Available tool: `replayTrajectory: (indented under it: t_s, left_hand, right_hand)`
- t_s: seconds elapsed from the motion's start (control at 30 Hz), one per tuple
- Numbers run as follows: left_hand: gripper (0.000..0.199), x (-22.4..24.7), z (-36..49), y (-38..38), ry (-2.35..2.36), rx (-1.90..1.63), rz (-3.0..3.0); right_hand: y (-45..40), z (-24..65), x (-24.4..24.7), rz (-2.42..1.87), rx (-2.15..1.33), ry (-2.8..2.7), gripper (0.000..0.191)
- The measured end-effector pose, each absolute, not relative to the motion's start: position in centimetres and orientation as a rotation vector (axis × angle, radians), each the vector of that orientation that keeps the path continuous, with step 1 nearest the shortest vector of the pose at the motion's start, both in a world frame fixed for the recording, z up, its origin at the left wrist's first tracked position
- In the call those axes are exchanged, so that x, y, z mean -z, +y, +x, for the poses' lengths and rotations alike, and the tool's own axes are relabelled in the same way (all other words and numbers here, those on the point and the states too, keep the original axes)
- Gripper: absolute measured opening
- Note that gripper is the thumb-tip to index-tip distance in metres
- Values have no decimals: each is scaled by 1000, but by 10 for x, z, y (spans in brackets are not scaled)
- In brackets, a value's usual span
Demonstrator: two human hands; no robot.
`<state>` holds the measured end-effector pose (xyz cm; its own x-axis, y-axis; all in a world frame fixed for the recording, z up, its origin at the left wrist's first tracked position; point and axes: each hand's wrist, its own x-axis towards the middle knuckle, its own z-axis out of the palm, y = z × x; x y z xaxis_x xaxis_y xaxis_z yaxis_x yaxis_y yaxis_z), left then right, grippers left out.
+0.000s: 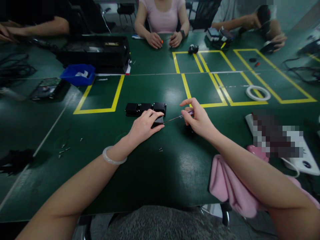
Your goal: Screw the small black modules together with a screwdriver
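My left hand, with a pale bangle at the wrist, grips a small black block against the green tabletop. A thin-shafted screwdriver is held in my right hand, its tip touching or very near the block's right end. Just beyond my left hand, a row of similar black blocks lies side by side. Under my right hand sits a dark object, mostly hidden. Small screws lie nearer to me, and several more are scattered to the left.
A blue bin and a long black crate stand at the far left. On the right are a white tape ring, a pink cloth and a white power strip. Co-workers sit across the table.
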<state>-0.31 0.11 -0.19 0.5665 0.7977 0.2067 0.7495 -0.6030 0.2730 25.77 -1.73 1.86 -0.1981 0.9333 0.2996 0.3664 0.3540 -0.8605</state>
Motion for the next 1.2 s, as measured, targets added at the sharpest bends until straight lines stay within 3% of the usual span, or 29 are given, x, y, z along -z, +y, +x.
replayTrajectory:
  t_s: [0.7,0.87,1.2]
  left_hand:
    - [43,2,-3,1,1313,-468,2657]
    - [43,2,-3,1,1320,-464,2656]
    - [43,2,-3,1,1305,-476,2654]
  right_hand:
    - [-16,258,-18,-1180,-860,-1736,10]
    - [-16,258,-18,-1171,-768,-1733,18]
    - [-16,259,-18,-1198,-857,-1722,11]
